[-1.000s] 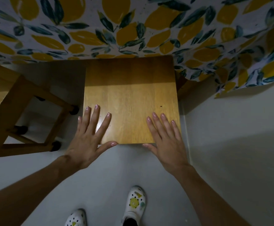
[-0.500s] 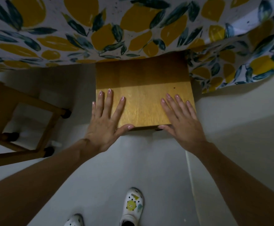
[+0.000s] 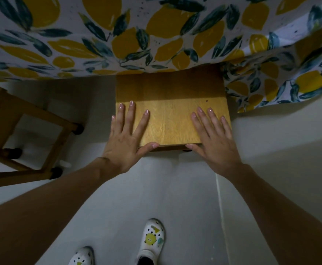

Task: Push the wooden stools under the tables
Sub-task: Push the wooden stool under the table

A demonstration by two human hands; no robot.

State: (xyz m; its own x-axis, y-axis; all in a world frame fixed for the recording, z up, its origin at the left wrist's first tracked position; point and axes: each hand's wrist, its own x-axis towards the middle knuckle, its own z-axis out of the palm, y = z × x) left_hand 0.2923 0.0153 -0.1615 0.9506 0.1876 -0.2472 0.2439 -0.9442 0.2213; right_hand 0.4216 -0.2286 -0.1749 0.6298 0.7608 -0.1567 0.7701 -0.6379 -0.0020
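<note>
The square honey-coloured wooden stool seat (image 3: 172, 119) sits low on the pale grey floor (image 3: 175, 197), its far half tucked beneath the hanging edge of the white tablecloth printed with yellow lemons and dark green leaves (image 3: 137, 39). That far part lies in the cloth's shadow; the near part is lit, and its front edge stands clear of the table, out in the open.

Both hands rest flat on the seat, palms down. The left hand (image 3: 125, 138) covers the near left corner, its fingers (image 3: 130, 115) spread wide and straight, pointing toward the table, with the little finger lying along or just off the left edge. Its thumb hooks along the front edge of the seat. The right hand (image 3: 213, 138) covers the near right corner in the same way, fingers extended and a little closer together, the thumb pressed against the front edge near a small dark fitting under the seat. Neither hand curls around anything; they lie open against the wood.

Bare forearms reach in from the bottom corners. To the left, well apart from the first stool, a second wooden stool (image 3: 7, 134) with black feet stands on the floor. Down below, a pair of white clogs dotted with coloured charms (image 3: 152, 241) point toward the table.
</note>
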